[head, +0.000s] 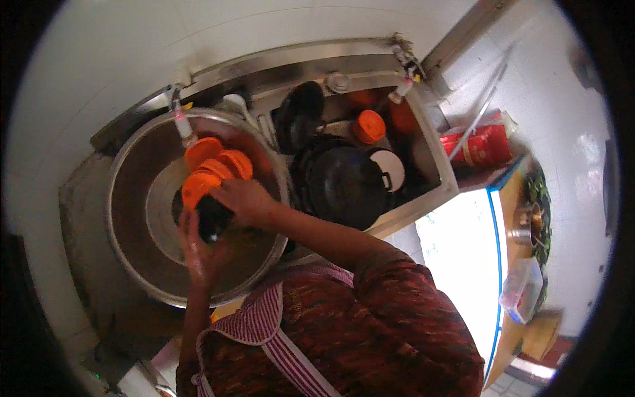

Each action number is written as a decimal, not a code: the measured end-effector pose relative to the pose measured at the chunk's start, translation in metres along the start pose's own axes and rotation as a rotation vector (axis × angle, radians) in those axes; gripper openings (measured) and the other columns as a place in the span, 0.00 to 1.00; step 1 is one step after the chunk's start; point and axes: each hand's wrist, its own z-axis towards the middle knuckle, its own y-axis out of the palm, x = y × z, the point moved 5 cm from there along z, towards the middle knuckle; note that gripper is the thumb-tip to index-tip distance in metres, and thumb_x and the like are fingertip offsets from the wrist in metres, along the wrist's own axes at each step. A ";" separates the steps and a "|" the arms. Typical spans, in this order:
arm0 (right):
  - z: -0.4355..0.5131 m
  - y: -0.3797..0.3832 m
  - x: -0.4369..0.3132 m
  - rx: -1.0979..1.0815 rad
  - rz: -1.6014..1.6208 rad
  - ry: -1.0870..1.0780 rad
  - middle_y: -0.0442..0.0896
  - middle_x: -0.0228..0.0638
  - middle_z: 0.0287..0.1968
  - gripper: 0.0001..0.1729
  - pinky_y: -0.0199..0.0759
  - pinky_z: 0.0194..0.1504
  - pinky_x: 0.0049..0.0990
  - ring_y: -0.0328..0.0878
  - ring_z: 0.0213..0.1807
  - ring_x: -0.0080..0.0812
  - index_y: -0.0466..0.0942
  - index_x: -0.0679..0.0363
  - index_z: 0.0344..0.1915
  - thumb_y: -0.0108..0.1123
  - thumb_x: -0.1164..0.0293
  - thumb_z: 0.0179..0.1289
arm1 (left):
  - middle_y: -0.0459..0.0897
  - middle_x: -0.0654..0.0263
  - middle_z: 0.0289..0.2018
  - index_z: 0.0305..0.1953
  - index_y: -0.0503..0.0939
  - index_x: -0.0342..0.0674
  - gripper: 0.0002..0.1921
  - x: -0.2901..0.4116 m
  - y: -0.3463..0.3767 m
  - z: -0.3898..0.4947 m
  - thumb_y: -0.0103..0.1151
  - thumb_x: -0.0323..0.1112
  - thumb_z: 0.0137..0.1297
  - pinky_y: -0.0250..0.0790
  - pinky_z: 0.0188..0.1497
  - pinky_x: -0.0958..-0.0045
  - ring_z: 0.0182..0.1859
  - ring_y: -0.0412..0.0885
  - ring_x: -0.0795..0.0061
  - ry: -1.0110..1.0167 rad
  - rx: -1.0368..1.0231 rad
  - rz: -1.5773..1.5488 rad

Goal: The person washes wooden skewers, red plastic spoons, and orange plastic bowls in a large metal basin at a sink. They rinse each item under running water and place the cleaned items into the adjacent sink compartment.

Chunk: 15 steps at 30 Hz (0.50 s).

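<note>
Over a large round metal basin [124, 218], both my hands are at a group of bright orange round dishes or lids [198, 186]. My right hand [250, 201] touches their right side with bent fingers. From below, my left hand [198, 253] reaches up with its fingertips at the lower edge of the nearest orange piece. A dark round bowl or pan [213, 218] lies beneath them, partly hidden by my hands. The white end of a faucet [183, 128] hangs over the basin's rim, just above the orange pieces. The exact grip of each hand is unclear.
Right of the basin, a steel sink [449, 183] holds black pans [347, 186], a white disc [389, 168] and an orange container [369, 127]. A second faucet [401, 92] stands at its back corner. Red packages [478, 144] lie beyond, near a clear plastic box [522, 288].
</note>
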 end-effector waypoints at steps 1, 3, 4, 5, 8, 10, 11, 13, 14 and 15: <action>-0.003 -0.021 0.015 0.077 -0.017 0.109 0.79 0.43 0.44 0.18 0.74 0.40 0.44 0.80 0.41 0.47 0.71 0.54 0.50 0.54 0.72 0.58 | 0.62 0.50 0.63 0.64 0.60 0.33 0.36 -0.009 0.005 -0.004 0.64 0.29 0.53 0.60 0.63 0.56 0.62 0.65 0.51 -0.063 0.024 -0.035; -0.021 -0.063 0.055 0.218 0.019 0.376 0.80 0.43 0.44 0.20 0.75 0.41 0.44 0.80 0.42 0.47 0.71 0.54 0.50 0.58 0.74 0.55 | 0.62 0.50 0.63 0.64 0.59 0.31 0.35 -0.038 0.011 -0.015 0.62 0.30 0.56 0.61 0.62 0.55 0.62 0.65 0.51 -0.201 0.068 -0.087; -0.046 -0.092 0.082 0.329 0.066 0.473 0.80 0.43 0.44 0.22 0.75 0.42 0.43 0.80 0.42 0.48 0.71 0.54 0.50 0.60 0.75 0.53 | 0.63 0.50 0.63 0.64 0.59 0.32 0.34 -0.059 0.019 -0.024 0.61 0.31 0.58 0.62 0.61 0.55 0.61 0.67 0.52 -0.385 0.090 -0.219; -0.071 -0.116 0.113 0.351 0.089 0.568 0.81 0.43 0.44 0.26 0.75 0.45 0.41 0.80 0.44 0.47 0.71 0.54 0.51 0.64 0.78 0.50 | 0.63 0.51 0.62 0.64 0.59 0.32 0.32 -0.080 0.027 -0.034 0.60 0.32 0.60 0.64 0.59 0.55 0.60 0.68 0.53 -0.572 0.110 -0.347; -0.161 -0.178 0.210 0.556 -0.076 0.788 0.82 0.45 0.41 0.19 0.74 0.45 0.41 0.80 0.44 0.48 0.77 0.57 0.49 0.61 0.73 0.55 | 0.66 0.52 0.60 0.65 0.58 0.33 0.31 -0.135 0.044 -0.073 0.57 0.35 0.64 0.67 0.56 0.56 0.57 0.70 0.54 -1.014 0.074 -0.596; -0.224 -0.194 0.270 0.561 -0.270 0.916 0.82 0.52 0.39 0.17 0.73 0.43 0.43 0.80 0.44 0.52 0.77 0.63 0.45 0.59 0.68 0.56 | 0.68 0.52 0.58 0.65 0.58 0.34 0.31 -0.164 0.058 -0.089 0.57 0.37 0.65 0.68 0.55 0.56 0.56 0.71 0.54 -1.234 0.038 -0.795; -0.253 -0.193 0.298 0.535 -0.387 1.005 0.82 0.55 0.38 0.17 0.73 0.42 0.43 0.80 0.43 0.54 0.77 0.66 0.43 0.58 0.65 0.58 | 0.69 0.53 0.57 0.66 0.58 0.35 0.31 -0.176 0.067 -0.093 0.56 0.38 0.65 0.68 0.54 0.56 0.55 0.72 0.55 -1.326 0.034 -0.934; -0.306 -0.164 0.353 0.161 -0.484 1.228 0.81 0.56 0.39 0.20 0.73 0.44 0.45 0.78 0.45 0.56 0.79 0.67 0.40 0.59 0.60 0.56 | 0.71 0.54 0.56 0.66 0.58 0.36 0.31 -0.190 0.080 -0.100 0.56 0.39 0.66 0.69 0.54 0.56 0.54 0.72 0.56 -1.450 0.068 -1.071; -0.333 -0.149 0.377 0.142 -0.399 1.351 0.81 0.56 0.39 0.22 0.72 0.45 0.45 0.78 0.46 0.57 0.79 0.67 0.39 0.59 0.58 0.56 | 0.71 0.54 0.55 0.66 0.58 0.37 0.30 -0.194 0.085 -0.103 0.55 0.40 0.66 0.69 0.54 0.56 0.55 0.72 0.56 -1.489 0.106 -1.064; -0.360 -0.130 0.396 0.231 -0.284 1.501 0.81 0.55 0.39 0.22 0.73 0.46 0.44 0.78 0.47 0.56 0.80 0.67 0.38 0.60 0.57 0.55 | 0.72 0.55 0.55 0.66 0.59 0.38 0.30 -0.196 0.089 -0.103 0.55 0.40 0.67 0.69 0.54 0.55 0.55 0.72 0.56 -1.537 0.141 -1.069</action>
